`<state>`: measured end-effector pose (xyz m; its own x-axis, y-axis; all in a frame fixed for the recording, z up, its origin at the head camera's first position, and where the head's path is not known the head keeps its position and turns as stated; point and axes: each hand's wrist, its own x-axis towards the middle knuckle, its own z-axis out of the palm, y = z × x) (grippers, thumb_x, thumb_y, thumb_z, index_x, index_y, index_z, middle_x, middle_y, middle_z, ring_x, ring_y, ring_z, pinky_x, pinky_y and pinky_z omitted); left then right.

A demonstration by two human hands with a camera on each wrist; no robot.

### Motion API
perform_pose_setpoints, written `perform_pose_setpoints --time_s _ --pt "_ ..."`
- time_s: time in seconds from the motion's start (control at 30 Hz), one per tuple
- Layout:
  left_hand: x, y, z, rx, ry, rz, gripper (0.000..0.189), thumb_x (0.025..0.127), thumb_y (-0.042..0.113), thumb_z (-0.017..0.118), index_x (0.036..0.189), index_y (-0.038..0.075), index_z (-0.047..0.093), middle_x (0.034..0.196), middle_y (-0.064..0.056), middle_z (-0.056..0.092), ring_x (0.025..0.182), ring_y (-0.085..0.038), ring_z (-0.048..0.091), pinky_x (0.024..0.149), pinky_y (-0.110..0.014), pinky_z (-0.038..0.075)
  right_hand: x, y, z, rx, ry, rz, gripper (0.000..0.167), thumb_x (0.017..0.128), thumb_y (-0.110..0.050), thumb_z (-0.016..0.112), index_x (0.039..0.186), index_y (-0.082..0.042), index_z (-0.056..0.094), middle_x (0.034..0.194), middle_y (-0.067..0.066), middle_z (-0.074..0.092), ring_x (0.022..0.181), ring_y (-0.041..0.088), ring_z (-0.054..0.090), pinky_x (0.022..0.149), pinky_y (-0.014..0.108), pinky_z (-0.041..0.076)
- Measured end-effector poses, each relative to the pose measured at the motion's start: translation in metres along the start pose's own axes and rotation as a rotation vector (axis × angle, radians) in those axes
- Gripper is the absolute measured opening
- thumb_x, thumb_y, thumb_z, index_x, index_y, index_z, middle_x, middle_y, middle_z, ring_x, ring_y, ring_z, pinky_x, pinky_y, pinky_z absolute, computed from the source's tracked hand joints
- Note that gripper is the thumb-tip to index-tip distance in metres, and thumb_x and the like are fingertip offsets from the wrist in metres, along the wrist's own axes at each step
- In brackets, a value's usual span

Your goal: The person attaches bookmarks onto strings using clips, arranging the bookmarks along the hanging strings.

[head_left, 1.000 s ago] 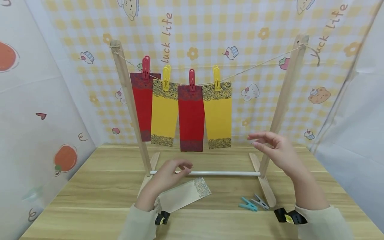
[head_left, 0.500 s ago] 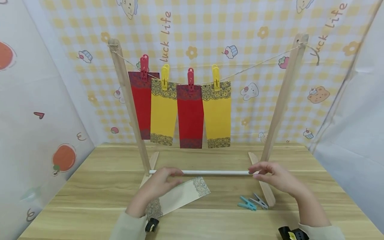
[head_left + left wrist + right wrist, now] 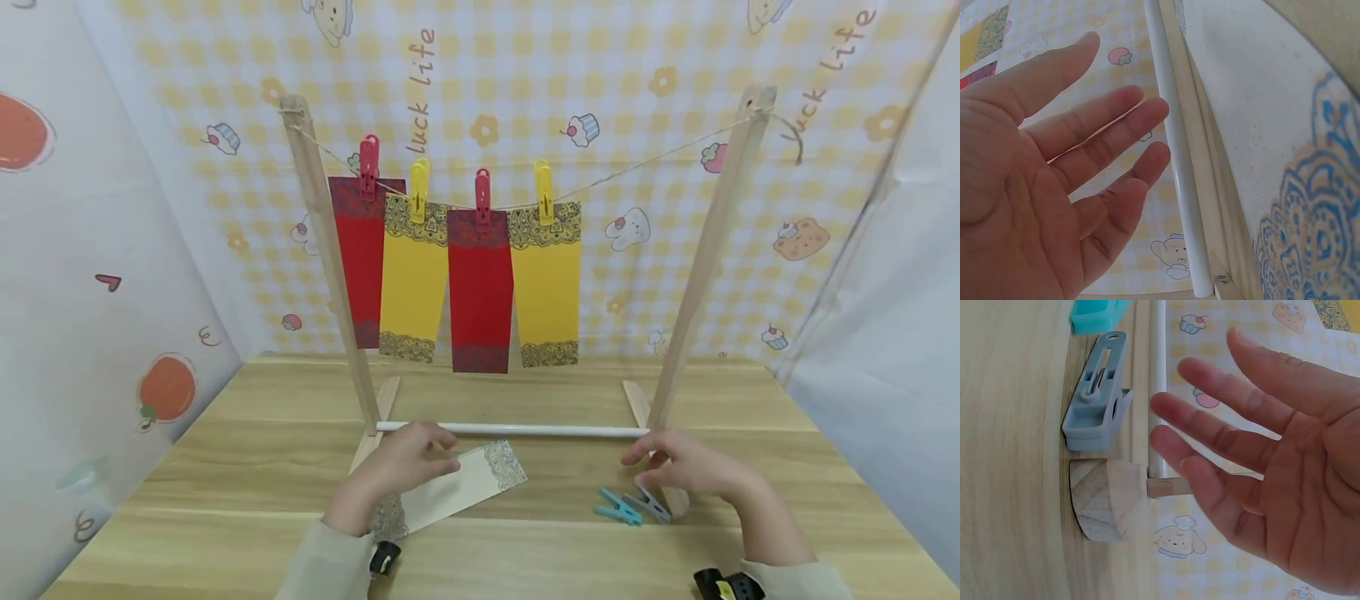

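My left hand [image 3: 401, 458] hovers above the left part of a cream paper card with lace-patterned ends [image 3: 457, 492], which lies on the table. Its fingers are loosely bent and hold nothing, as the left wrist view shows. Over by the rack's right foot, my right hand [image 3: 693, 465] hangs just above a grey clothespin [image 3: 1097, 394], its fingers relaxed and apart from it. Beside that pin lies a turquoise clothespin [image 3: 619, 507]. On the string, red and yellow cards hang from clothespins, among them a yellow card [image 3: 547, 287] at the right end and a red card [image 3: 480, 292].
A wooden rack stands across the table, with a left post [image 3: 322, 250], a right post [image 3: 708, 242] and a white crossbar [image 3: 525, 430] low between them. The string [image 3: 645, 165] sags between the post tops. A checked cloth [image 3: 495, 75] hangs behind.
My right hand has come down from beside the right post to just above the clothespins. My left hand has shifted slightly left and down over the cream card.
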<state>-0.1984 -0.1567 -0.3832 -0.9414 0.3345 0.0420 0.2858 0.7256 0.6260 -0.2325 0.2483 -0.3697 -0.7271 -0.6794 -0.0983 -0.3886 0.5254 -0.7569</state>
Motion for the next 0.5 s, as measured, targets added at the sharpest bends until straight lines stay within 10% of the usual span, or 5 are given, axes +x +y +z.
perform_pose_setpoints --time_s 0.5 --pt "-0.0041 0.0027 0.0037 0.048 -0.14 -0.04 0.039 0.076 0.017 0.084 0.109 0.001 0.07 0.109 -0.013 0.065 0.099 -0.026 0.059 0.087 -0.049 0.05 0.0032 0.0029 0.0104 0.014 -0.071 0.035 0.019 0.083 -0.006 0.073 0.099 0.004 0.069 0.091 0.009 0.065 0.076 0.006 0.053 0.065 0.022 0.045"
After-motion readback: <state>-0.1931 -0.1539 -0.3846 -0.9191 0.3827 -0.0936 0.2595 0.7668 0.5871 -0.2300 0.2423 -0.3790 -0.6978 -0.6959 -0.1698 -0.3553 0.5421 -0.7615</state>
